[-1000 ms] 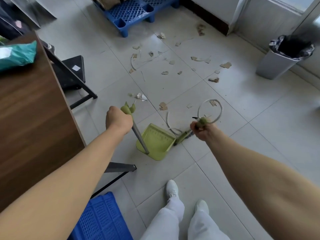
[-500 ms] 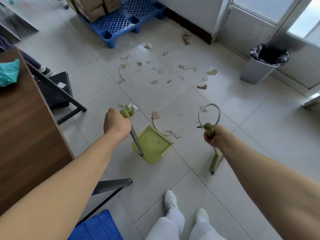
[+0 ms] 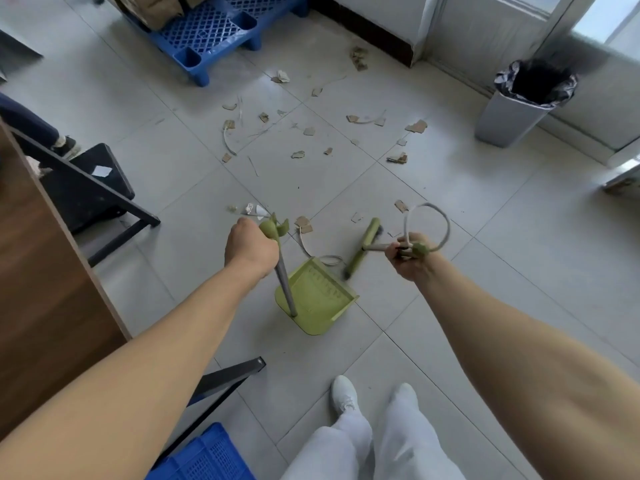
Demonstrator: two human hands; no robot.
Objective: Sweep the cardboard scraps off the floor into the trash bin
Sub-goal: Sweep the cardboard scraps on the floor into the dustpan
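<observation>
My left hand (image 3: 251, 249) grips the top of the grey pole of a green dustpan (image 3: 317, 299), which rests on the floor tiles, mouth facing right and away. My right hand (image 3: 408, 258) grips the broom handle, a cord loop hanging above it. The green broom head (image 3: 362, 245) sits on the floor just right of the dustpan's mouth. Several brown cardboard scraps (image 3: 304, 154) lie scattered on the tiles beyond, with a few pieces (image 3: 303, 223) close to the pan. The grey trash bin (image 3: 516, 109) with a black liner stands at the far right by the wall.
A brown wooden desk (image 3: 38, 258) with black metal legs fills the left. A blue pallet (image 3: 214, 32) with boxes sits at the far wall, a blue crate (image 3: 207, 455) near my feet. A white strap (image 3: 308, 249) curls beside the pan.
The broom head swung from my right side across to the dustpan's mouth. My right hand moved slightly left; the left hand and dustpan stayed about where they were.
</observation>
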